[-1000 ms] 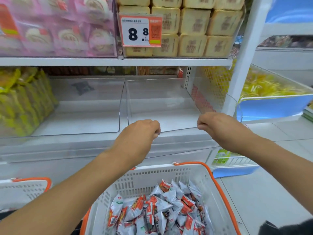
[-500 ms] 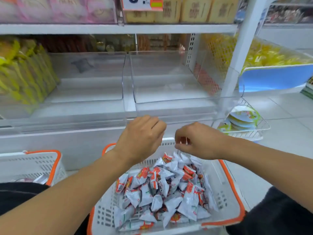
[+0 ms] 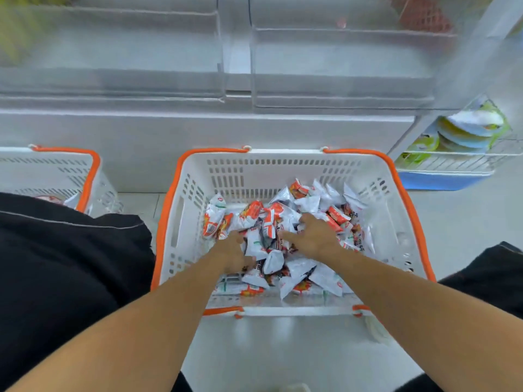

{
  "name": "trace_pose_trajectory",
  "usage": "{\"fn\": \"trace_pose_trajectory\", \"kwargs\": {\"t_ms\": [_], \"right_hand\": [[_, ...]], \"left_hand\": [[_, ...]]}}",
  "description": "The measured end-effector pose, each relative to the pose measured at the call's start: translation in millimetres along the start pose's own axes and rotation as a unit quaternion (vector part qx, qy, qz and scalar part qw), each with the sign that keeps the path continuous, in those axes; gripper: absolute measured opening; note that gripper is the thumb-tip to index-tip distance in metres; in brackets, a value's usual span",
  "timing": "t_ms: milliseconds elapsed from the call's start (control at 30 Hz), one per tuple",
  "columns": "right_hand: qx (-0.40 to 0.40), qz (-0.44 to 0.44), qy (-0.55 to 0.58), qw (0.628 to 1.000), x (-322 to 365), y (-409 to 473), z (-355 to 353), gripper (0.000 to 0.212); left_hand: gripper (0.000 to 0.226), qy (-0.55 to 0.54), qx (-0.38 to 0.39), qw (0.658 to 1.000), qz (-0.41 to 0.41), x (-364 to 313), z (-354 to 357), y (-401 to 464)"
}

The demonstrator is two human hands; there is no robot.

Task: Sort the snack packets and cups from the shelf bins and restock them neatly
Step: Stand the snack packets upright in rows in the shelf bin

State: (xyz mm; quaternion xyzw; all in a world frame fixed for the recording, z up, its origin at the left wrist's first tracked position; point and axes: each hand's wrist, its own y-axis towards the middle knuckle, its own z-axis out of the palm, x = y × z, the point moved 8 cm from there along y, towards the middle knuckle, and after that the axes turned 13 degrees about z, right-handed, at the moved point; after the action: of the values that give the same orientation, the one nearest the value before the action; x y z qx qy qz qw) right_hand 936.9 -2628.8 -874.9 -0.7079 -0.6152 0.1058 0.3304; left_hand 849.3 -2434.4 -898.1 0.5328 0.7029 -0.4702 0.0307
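While both hands dig into the basket (image 3: 195,222), packets (image 3: 285,244) lie heaped under them.
Left hand (image 3: 233,254) buried, grip unclear; right hand (image 3: 312,236) spread flat, likely gathering a batch for the clear bins (image 3: 339,66) beyond.

White floor tiles (image 3: 458,222), black trousers (image 3: 56,264)

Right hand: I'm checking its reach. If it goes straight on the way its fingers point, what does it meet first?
The right hand already lies on the snack packets in the basket; more packets come first, probably.
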Motion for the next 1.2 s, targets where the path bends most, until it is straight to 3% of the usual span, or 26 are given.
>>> {"fn": "trace_pose_trajectory", "kwargs": {"t_ms": [67,167,267,300,400,467,500,633,700,800,967,1033,1100,1200], "right_hand": [[-0.021,0.013,0.061,0.998,2,7,-7,0.059],[-0.039,0.050,0.115,0.991,-5,9,-23,0.062],[-0.018,0.041,0.103,0.994,-3,6,-39,0.017],[0.000,0.034,0.089,0.995,1,1,-47,0.012],[0.053,-0.044,0.021,0.997,34,-28,-83,0.045],[0.084,-0.108,-0.033,0.990,58,-60,-111,0.066],[0.090,-0.134,-0.044,0.986,67,-77,-127,0.065],[0.102,-0.239,-0.038,0.965,90,-150,-189,0.024],[0.120,-0.264,-0.006,0.957,86,-180,-210,0.018],[0.152,-0.289,0.062,0.943,78,-206,-239,0.019],[0.158,-0.330,0.160,0.917,86,-226,-295,0.020],[0.176,-0.337,0.257,0.889,87,-231,-311,0.017],[0.163,-0.344,0.319,0.868,91,-232,-320,0.013],[0.104,-0.348,0.339,0.868,99,-227,-324,0.012]], "left_hand": [[0.042,-0.049,-0.072,0.996,-0.005,8,-4,4],[0.015,-0.078,-0.185,0.980,-0.003,10,-16,1],[0.019,-0.064,-0.211,0.975,0.034,-4,-34,-2],[0.028,-0.062,-0.203,0.976,0.050,-13,-44,-3],[0.057,-0.041,-0.121,0.989,0.081,-51,-77,-14],[0.026,-0.008,-0.061,0.989,0.136,-89,-98,-30],[0.017,0.001,-0.044,0.985,0.168,-110,-108,-42],[0.020,-0.004,-0.002,0.961,0.278,-178,-143,-107],[0.014,-0.049,-0.005,0.946,0.320,-197,-163,-143],[0.017,-0.089,-0.069,0.904,0.413,-218,-195,-186],[0.024,-0.121,-0.221,0.805,0.538,-256,-246,-227],[0.027,-0.155,-0.240,0.783,0.552,-268,-262,-233],[0.030,-0.248,-0.213,0.783,0.530,-272,-266,-225],[0.034,-0.368,-0.190,0.775,0.478,-277,-261,-209]]}}
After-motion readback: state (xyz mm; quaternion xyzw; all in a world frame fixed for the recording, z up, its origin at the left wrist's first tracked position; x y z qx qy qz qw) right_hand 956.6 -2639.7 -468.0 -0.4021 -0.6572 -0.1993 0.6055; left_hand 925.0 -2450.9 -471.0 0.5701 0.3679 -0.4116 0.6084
